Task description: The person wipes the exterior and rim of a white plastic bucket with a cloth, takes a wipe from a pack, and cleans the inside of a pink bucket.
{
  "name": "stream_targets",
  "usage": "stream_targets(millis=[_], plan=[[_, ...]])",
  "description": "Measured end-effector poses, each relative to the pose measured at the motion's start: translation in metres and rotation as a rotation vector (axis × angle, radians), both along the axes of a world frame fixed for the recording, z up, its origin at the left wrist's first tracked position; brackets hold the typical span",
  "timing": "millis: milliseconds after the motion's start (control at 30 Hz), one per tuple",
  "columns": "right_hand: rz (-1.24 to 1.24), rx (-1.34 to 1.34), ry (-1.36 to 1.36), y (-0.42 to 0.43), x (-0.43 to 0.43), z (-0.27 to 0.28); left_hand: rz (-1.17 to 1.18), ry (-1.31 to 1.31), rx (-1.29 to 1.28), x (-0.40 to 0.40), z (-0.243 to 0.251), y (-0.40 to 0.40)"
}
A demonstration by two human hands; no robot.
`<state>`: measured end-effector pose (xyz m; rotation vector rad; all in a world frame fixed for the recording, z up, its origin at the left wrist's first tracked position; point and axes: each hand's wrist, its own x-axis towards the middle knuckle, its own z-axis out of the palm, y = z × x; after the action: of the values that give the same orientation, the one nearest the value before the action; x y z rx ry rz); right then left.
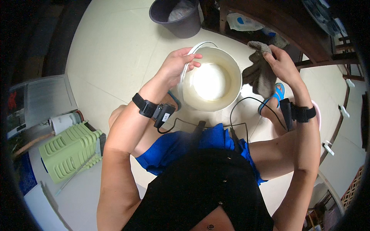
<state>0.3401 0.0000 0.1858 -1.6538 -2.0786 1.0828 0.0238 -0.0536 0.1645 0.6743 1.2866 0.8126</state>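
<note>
A white bucket (234, 76) stands upright between my knees, its open top facing me. My left hand (181, 63) grips its handle (199, 46) at the left of the rim, some fingertips reaching over the opening. The inside walls look yellowish, and the bottom glares bright white, so I cannot tell whether liquid is in it. To the right of the bucket, my right hand (281, 63) pinches a grey-brown cloth (259, 73) by its upper end. The cloth hangs down crumpled beside the rim.
A dark plastic bin (187, 27) with a plastic bag inside stands beyond the bucket. Dark wooden furniture (292, 26) borders the far right. At left is a green slotted plastic item (69, 153). A black cable (251, 98) loops between my wrist devices.
</note>
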Motion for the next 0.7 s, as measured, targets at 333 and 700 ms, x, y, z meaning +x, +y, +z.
stream_targets(millis=[333,700], plan=[[-0.231,0.136,0.078,0.009,0.005,-0.060,0.014,-0.030,-0.010,0.006,-0.002,0.004],[-0.235,0.070,0.181,0.041,-0.062,-0.051,0.061,0.050,-0.019,-0.005,-0.011,0.009]])
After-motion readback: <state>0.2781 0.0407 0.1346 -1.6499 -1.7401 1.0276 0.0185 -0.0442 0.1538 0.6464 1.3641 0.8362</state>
